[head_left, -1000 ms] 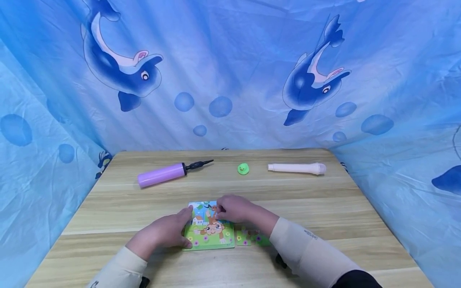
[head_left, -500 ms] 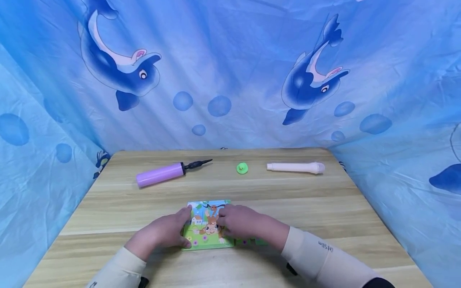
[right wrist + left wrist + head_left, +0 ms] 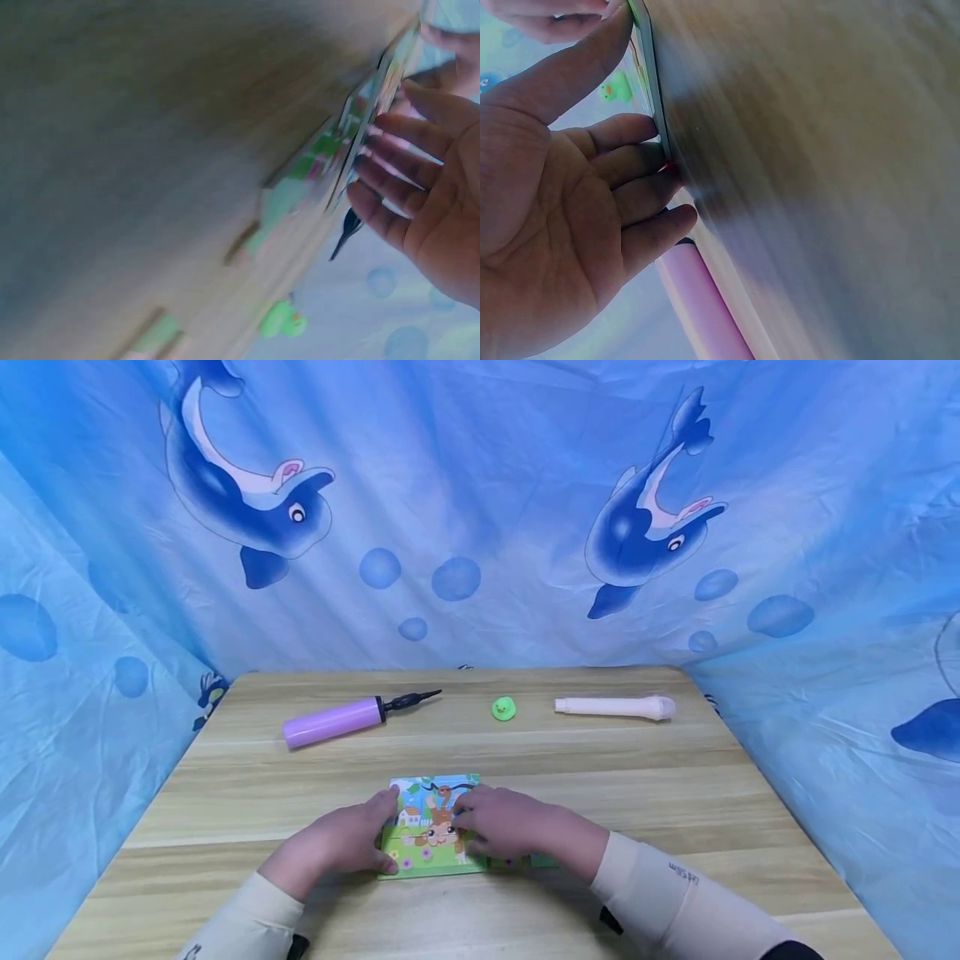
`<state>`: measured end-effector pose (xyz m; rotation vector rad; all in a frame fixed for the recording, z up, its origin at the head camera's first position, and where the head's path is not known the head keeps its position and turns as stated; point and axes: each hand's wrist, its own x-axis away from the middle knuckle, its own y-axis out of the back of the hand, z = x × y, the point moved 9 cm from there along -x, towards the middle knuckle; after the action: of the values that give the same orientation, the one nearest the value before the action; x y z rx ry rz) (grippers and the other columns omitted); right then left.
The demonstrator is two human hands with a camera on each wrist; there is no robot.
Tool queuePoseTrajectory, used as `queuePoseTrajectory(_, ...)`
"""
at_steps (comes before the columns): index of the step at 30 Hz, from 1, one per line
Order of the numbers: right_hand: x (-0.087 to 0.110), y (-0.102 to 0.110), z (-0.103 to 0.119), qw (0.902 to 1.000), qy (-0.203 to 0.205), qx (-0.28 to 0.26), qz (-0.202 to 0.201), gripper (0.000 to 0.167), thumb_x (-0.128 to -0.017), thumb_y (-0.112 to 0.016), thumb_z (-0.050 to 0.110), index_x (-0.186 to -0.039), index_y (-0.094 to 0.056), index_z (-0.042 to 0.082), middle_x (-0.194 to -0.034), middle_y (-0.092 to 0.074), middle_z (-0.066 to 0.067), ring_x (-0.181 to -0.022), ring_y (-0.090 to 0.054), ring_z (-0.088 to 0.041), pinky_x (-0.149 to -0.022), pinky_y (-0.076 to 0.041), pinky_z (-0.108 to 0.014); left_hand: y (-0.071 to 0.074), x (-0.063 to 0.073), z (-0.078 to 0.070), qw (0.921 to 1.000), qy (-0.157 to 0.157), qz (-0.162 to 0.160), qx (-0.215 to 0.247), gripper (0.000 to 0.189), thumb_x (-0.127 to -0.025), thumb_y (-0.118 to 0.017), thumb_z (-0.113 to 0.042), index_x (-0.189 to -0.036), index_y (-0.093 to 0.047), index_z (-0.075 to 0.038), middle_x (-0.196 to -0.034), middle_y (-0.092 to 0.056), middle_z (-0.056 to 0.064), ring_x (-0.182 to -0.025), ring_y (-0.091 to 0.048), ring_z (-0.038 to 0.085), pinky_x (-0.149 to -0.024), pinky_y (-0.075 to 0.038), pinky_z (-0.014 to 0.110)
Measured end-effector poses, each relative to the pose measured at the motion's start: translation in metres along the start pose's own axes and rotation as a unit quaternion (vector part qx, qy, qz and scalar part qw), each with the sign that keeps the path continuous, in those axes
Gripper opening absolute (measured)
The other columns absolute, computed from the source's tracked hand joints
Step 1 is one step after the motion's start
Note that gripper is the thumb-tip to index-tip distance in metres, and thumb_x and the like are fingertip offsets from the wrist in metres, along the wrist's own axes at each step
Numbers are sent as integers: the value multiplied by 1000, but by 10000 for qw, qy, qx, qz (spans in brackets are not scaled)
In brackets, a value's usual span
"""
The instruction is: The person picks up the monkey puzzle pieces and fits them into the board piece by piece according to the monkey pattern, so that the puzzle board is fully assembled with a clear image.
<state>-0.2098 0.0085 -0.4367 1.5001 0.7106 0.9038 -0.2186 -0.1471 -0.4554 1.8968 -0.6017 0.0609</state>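
1. Left hand (image 3: 339, 837), fingers extended, is bracing the monkey puzzle (image 3: 429, 838) on its left.
2. Right hand (image 3: 512, 820), fingers relaxed, is touching its right side.
3. It is lying between them, the two standing apart.

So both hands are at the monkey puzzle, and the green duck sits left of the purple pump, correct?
Not quite: the green duck is right of the purple pump, between it and the pale microphone, as the head view shows. The rest stands: left hand and right hand are both at the monkey puzzle.
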Motion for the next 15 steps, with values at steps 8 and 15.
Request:
queuePoseTrajectory(8,16,9,-33,9945,-833,-598,-197,39,-93,-65,42,-124,-63,19,-116,-61,5,-109,-58,-12,-97,-51,-31,3,2,-5,9999,-106,-104,-87,112,-71,-84,-41,-154,-22,0,-159,-27,22,-141,-36,40,-116,-32,54)
queuePoseTrajectory(15,38,-3,-41,9911,-1305,-106,250,48,-74,-72,64,-96,-64,23,-87,-50,11,-79,-44,-8,-67,-44,-24,3,4,-10,9995,-184,-222,-158,103,-73,-84,-41,-149,-31,4,-157,-27,25,-141,-35,42,-115,-32,55)
